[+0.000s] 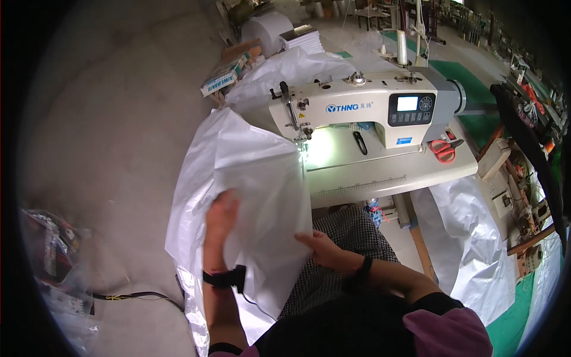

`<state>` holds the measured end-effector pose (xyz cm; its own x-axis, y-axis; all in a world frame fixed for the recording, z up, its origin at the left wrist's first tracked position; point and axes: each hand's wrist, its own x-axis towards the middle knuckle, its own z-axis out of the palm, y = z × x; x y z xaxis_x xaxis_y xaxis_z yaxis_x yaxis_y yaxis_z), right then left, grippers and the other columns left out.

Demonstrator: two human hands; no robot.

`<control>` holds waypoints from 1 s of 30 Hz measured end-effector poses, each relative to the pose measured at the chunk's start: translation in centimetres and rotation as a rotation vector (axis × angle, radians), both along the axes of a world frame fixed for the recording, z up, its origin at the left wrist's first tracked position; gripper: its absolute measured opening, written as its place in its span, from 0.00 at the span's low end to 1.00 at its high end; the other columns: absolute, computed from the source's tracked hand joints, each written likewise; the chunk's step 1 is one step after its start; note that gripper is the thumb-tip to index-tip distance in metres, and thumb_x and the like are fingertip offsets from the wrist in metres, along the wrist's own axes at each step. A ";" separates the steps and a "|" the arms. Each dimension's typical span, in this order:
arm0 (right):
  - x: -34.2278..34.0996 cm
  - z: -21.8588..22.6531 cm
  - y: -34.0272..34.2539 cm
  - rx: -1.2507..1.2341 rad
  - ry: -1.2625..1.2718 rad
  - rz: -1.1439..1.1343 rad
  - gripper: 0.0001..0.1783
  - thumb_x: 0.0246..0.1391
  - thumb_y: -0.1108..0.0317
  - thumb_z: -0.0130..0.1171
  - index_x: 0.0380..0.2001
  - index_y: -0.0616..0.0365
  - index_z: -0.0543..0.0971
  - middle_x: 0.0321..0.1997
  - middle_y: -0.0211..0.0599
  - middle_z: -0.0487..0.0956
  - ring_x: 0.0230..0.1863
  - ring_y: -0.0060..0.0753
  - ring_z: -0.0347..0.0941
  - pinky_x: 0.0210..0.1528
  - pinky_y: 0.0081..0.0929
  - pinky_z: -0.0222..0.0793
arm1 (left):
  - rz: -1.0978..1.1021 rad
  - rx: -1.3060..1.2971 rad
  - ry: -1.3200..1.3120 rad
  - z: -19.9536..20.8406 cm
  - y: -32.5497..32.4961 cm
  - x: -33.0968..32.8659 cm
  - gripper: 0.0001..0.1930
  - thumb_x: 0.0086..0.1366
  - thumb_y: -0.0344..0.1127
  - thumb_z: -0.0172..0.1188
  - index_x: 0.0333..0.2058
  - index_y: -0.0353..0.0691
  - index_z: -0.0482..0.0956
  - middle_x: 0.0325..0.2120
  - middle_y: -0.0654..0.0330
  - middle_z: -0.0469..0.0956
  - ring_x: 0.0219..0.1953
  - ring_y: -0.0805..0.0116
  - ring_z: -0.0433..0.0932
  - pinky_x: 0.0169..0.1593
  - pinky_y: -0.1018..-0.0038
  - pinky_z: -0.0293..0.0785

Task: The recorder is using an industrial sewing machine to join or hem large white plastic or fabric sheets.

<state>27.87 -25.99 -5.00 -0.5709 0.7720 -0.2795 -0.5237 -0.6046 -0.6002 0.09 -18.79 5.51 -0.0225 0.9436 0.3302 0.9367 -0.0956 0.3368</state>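
A large white plastic sheet (262,178) hangs over my lap and runs up to the needle area of a white sewing machine (357,89), where a lamp glows brightly. My right hand (324,249) pinches the sheet's right edge between thumb and fingers, just above my checked apron. Over the left part of the sheet is my left hand (223,211), smeared by motion; its fingers cannot be made out. On the machine bed (369,175) lie a small black thread snipper (360,143) and red-handled scissors (443,150).
More white sheeting (476,250) drapes at the right, beside cluttered shelving. Behind the machine stand a thread cone (402,47), a large white roll (266,33) and a box (223,77). A black cable (143,294) and a clear plastic bag (59,256) lie on the left floor.
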 end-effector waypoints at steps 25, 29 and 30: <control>4.0 -1.4 -2.7 0.211 -0.328 0.145 0.23 0.63 0.55 0.53 0.49 0.65 0.75 0.39 0.34 0.78 0.37 0.24 0.73 0.40 0.25 0.71 | -0.215 -0.287 -0.203 -2.1 -7.8 11.6 0.08 0.65 0.38 0.57 0.37 0.40 0.76 0.25 0.53 0.80 0.27 0.56 0.80 0.31 0.64 0.75; 3.8 -1.5 -2.4 0.259 -0.375 0.032 0.19 0.66 0.57 0.49 0.48 0.62 0.74 0.40 0.30 0.77 0.41 0.22 0.72 0.42 0.23 0.70 | -0.271 -0.512 -0.410 -5.3 -13.0 15.8 0.10 0.64 0.38 0.60 0.37 0.37 0.76 0.21 0.56 0.79 0.20 0.71 0.78 0.25 0.72 0.74; 3.8 -1.5 -2.5 0.241 -0.338 0.017 0.18 0.66 0.57 0.48 0.45 0.63 0.74 0.38 0.30 0.76 0.39 0.21 0.71 0.40 0.24 0.70 | -0.246 -0.468 -0.453 -6.1 -13.8 16.3 0.10 0.64 0.38 0.60 0.37 0.37 0.76 0.21 0.56 0.79 0.20 0.72 0.77 0.25 0.73 0.74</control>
